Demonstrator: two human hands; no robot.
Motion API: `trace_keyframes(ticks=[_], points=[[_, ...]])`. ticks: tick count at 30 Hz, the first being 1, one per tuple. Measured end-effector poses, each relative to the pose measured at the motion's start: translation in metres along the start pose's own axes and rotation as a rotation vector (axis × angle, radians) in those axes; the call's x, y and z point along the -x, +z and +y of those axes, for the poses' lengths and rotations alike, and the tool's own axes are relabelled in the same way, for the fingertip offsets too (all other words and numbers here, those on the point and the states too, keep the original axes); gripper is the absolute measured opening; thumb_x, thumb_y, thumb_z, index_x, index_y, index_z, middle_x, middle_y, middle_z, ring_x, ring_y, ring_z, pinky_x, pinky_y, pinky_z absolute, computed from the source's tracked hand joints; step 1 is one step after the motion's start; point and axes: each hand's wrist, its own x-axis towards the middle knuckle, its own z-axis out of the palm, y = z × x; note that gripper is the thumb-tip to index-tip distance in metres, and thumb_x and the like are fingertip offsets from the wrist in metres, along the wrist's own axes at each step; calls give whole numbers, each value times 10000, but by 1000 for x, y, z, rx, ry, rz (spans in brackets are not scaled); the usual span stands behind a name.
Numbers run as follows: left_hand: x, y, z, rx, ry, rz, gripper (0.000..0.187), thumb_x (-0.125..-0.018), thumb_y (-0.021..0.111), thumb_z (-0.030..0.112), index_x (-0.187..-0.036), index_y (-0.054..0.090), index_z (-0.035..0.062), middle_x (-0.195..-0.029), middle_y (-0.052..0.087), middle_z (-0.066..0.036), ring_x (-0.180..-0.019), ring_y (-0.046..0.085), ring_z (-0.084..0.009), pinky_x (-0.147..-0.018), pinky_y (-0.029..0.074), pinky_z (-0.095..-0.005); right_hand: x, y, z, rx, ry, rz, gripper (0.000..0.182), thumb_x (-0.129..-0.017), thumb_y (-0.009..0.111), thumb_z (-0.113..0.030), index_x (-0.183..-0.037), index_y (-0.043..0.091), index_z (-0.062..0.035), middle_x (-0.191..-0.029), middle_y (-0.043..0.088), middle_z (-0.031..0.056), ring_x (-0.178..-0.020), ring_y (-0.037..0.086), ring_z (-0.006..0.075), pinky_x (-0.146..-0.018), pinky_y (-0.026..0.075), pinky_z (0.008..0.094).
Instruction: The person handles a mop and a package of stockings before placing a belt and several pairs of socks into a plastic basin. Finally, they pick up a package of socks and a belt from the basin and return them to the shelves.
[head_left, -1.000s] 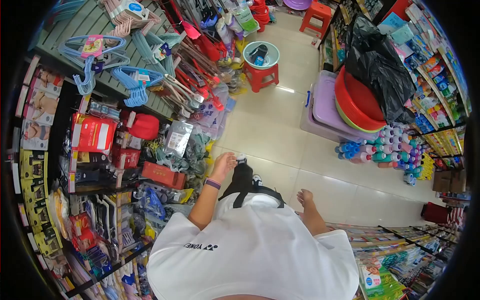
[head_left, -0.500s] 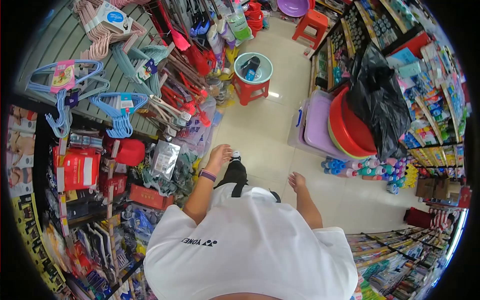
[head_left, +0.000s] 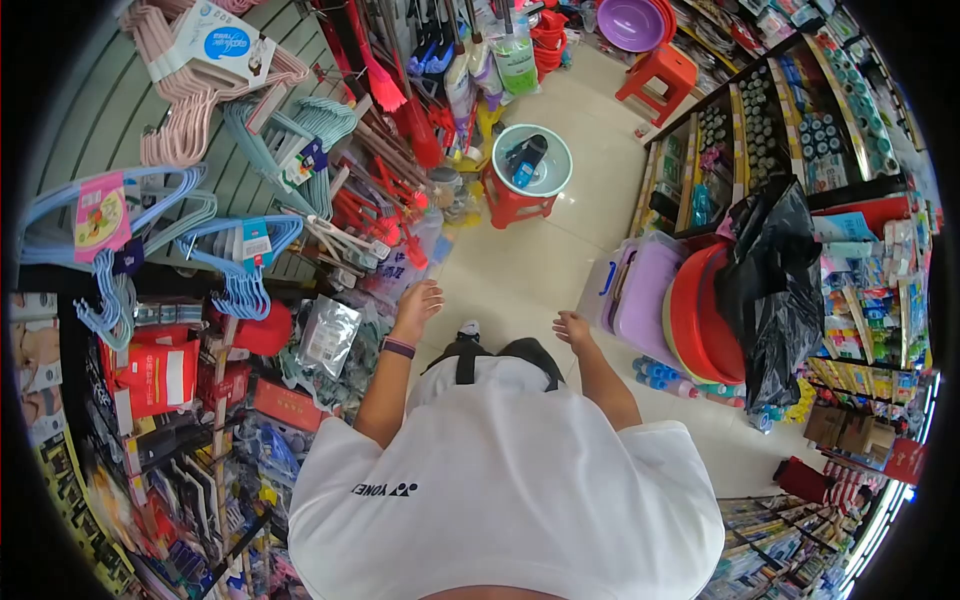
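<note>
My left hand (head_left: 416,308), a dark band at its wrist, hangs in the air with its fingers loosely apart and nothing in them. Closest to it are plastic-wrapped goods (head_left: 398,262) at the foot of the left-hand display. On the other side, my right hand (head_left: 573,330) is also free of any object, its fingers slightly bent. Near that hand stands a clear storage box (head_left: 598,282) beside a lilac plastic tub (head_left: 642,310). Ahead in the aisle, a pale green basin (head_left: 550,187) rests on a red stool (head_left: 519,208) and holds a dark device with a blue face (head_left: 526,160).
Bundles of hangers (head_left: 240,250) and brushes jut from the left display. Red basins (head_left: 708,315) and a black plastic bag (head_left: 770,285) stand at the right, by stocked shelves (head_left: 790,120). Farther on is another red stool (head_left: 660,80). Tiled floor (head_left: 510,275) runs between.
The stool with the basin, the tubs and the left display appear nearer. My left hand has swung slightly left, and my right hand has shifted left and up.
</note>
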Motion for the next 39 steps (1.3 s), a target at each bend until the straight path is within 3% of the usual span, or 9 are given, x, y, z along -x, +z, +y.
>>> trace_keyframes(ticks=[8, 15, 23, 24, 25, 27, 33, 36, 39], points=[[-49, 45, 22, 59, -32, 87, 199, -857, 433, 197, -961, 541, 66, -830, 589, -60, -714, 582, -161, -646, 465, -272, -71, -4, -80, 161, 50, -34, 313, -871, 448, -233, -1126, 507, -61, -981, 597, 123, -870, 585, 228, -753, 474, 353], [-139, 137, 50, 31, -52, 118, 192, -845, 449, 176, -973, 526, 57, -837, 582, -74, -735, 581, -178, -673, 464, -277, -222, -15, -204, 300, 52, -149, 308, -861, 460, -230, -1105, 512, -50, -942, 600, 134, -815, 593, 224, -718, 474, 352], [-220, 214, 59, -68, -196, 309, 189, -871, 406, 134, -976, 527, 34, -837, 585, -80, -735, 585, -162, -664, 472, -263, -490, 21, -297, 734, -418, -116, 226, -806, 493, -185, -965, 574, -46, -732, 615, 102, -594, 595, 176, -564, 477, 309], [-227, 223, 63, -116, -233, 341, 188, -871, 406, 131, -977, 526, 32, -839, 585, -79, -739, 586, -159, -666, 471, -257, -509, 27, -311, 794, -373, -149, 246, -809, 488, -234, -974, 581, -78, -804, 619, 138, -730, 590, 266, -671, 463, 358], [-234, 232, 66, -160, -267, 376, 188, -872, 406, 128, -978, 526, 29, -841, 584, -79, -743, 587, -156, -668, 470, -252, -520, 34, -333, 857, -331, -189, 267, -811, 482, -284, -984, 587, -109, -876, 624, 175, -865, 584, 356, -778, 448, 407], [-245, 243, 67, -195, -308, 422, 183, -870, 420, 138, -972, 525, 30, -846, 585, -80, -751, 588, -151, -678, 467, -252, -537, 56, -355, 945, -427, -66, 266, -758, 509, -176, -1000, 583, -94, -886, 625, 151, -810, 612, 276, -730, 464, 365], [-266, 267, 60, -154, -388, 522, 173, -883, 419, 150, -969, 523, 44, -847, 588, -65, -756, 587, -146, -684, 460, -254, -569, 105, -396, 1071, -447, -160, 348, -808, 450, -242, -1143, 492, -156, -986, 605, 171, -909, 587, 333, -790, 454, 418], [-270, 277, 61, -150, -416, 531, 171, -893, 423, 164, -967, 525, 48, -846, 586, -63, -759, 587, -142, -684, 457, -250, -566, 115, -416, 1501, -434, -261, 389, -838, 371, -164, -1222, 420, -136, -1007, 611, 143, -888, 613, 289, -742, 479, 419], [-272, 281, 60, -154, -418, 520, 172, -894, 425, 168, -969, 525, 50, -849, 585, -62, -761, 587, -139, -687, 456, -248, -575, 118, -415, 1574, -455, -249, 384, -852, 365, -166, -1233, 411, -146, -981, 618, 135, -866, 623, 270, -728, 486, 409]])
